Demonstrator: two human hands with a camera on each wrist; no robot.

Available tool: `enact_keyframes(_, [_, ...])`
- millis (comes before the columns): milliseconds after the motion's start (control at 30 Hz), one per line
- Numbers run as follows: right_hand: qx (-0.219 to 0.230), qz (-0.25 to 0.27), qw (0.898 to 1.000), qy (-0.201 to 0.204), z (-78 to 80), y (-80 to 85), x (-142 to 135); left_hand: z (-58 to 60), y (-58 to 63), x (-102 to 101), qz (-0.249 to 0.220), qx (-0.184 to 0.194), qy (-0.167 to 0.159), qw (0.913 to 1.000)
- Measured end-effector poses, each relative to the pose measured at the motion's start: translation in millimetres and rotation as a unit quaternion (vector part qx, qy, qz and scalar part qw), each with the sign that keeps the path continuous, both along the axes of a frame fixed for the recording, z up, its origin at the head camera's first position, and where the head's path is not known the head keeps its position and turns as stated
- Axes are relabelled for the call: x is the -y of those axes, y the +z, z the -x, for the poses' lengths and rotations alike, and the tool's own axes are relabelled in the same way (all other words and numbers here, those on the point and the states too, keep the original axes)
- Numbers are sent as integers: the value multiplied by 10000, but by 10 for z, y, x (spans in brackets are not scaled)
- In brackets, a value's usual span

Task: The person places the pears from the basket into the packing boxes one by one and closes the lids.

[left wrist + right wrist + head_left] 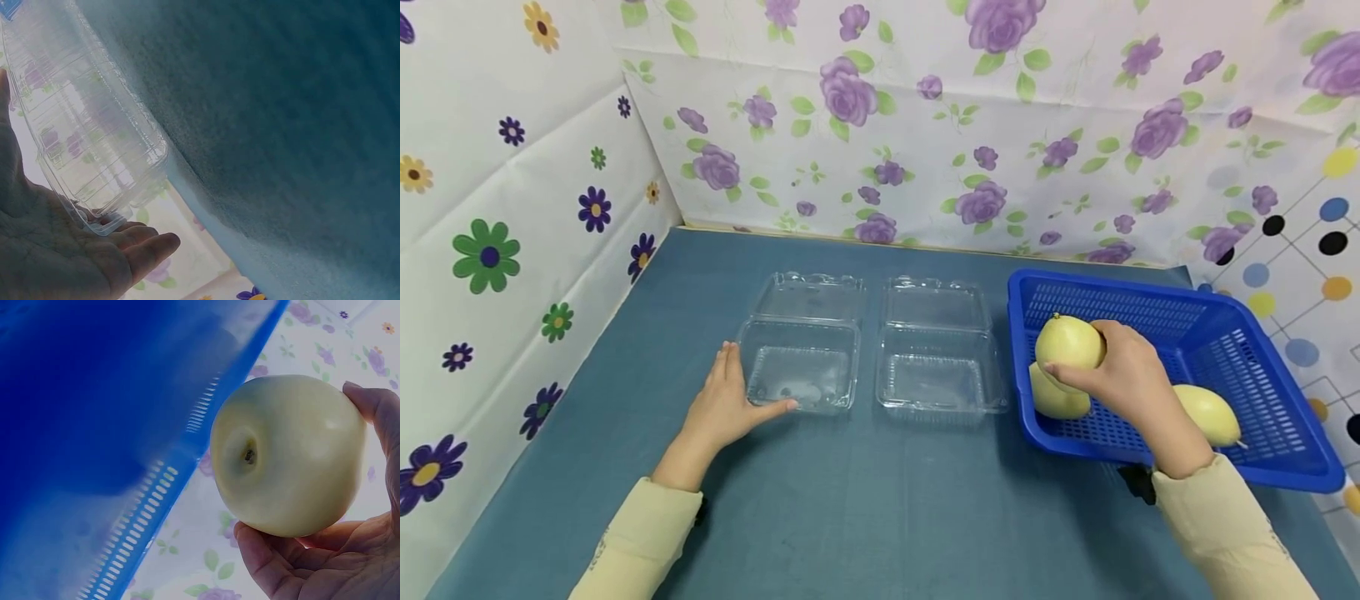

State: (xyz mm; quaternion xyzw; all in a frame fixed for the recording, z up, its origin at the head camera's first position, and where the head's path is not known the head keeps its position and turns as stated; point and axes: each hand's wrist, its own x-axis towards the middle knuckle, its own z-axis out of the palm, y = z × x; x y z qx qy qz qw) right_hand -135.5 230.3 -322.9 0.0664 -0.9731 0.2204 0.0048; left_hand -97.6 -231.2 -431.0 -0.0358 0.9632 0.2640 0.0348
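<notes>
Right hand (pixel 1123 371) has a pale pear (pixel 1070 346) gripped, up over the blue basket's (pixel 1285 477) left end. Left hand (pixel 722 408) is relaxed, fingers straight, beside the left clear box (pixel 801 371); can't tell if they touch. There's a third pear (pixel 1206 414) by the right wrist, a second pear (pixel 1056 396) underneath. Basket's left wall stands between the held one and the right clear box (pixel 934 379). Stem points up, slightly left; too round to call a long axis.

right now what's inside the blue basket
Inside the blue basket lie a left yellow fruit and a right yellow fruit. The right hand grips a third fruit, partly covering the left one; anything behind that hand is hidden.
</notes>
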Motion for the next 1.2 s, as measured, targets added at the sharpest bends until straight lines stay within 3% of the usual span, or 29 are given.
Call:
enact_keyframes(567, [28, 39, 9999, 154, -39, 27, 184, -2, -1, 8, 66, 20, -27, 10000])
enact_keyframes(1200, [-410, -64, 9985, 367, -88, -14, 375, -11, 12, 0, 24, 39, -13, 10000])
